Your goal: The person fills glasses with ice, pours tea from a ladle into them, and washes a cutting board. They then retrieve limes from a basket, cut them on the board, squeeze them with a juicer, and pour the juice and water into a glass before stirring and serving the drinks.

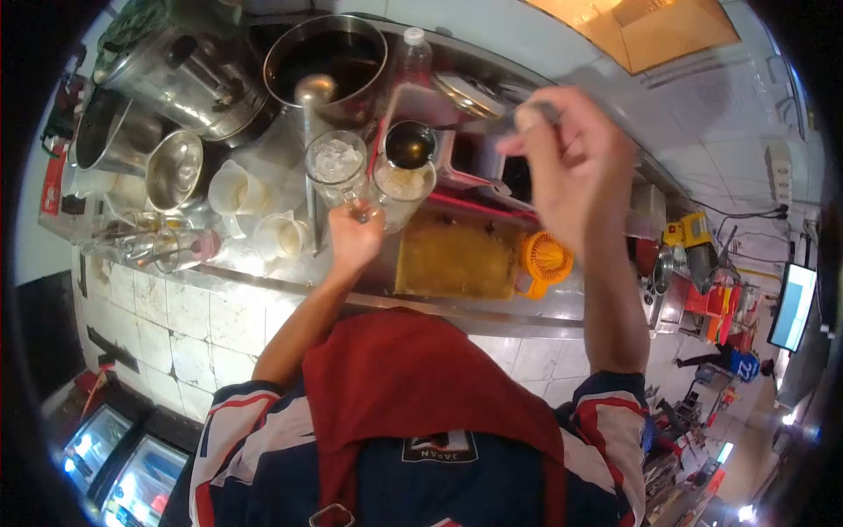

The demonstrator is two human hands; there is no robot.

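Note:
My left hand (pixel 356 237) is closed around the handle of a glass mug (pixel 336 182) filled with ice. A second glass mug (pixel 406 195), also with ice in it, stands just to the right. Over its mouth is the round, dark bowl of a ladle (pixel 410 146), which appears to hold dark liquid. The ladle's handle runs right to my raised right hand (pixel 571 145), whose fingers are closed on its end. Motion blurs the fingertips slightly. Behind the mugs, a large steel pot (pixel 373 75) contains dark liquid.
Another ladle (pixel 312 149) leans by the pot. White plastic jugs (pixel 237 195) and a steel bowl (pixel 176 167) stand to the left. A yellowish board (pixel 457 256) and an orange citrus juicer (pixel 546 259) lie near the front edge. Plastic containers (pixel 474 156) sit behind the board.

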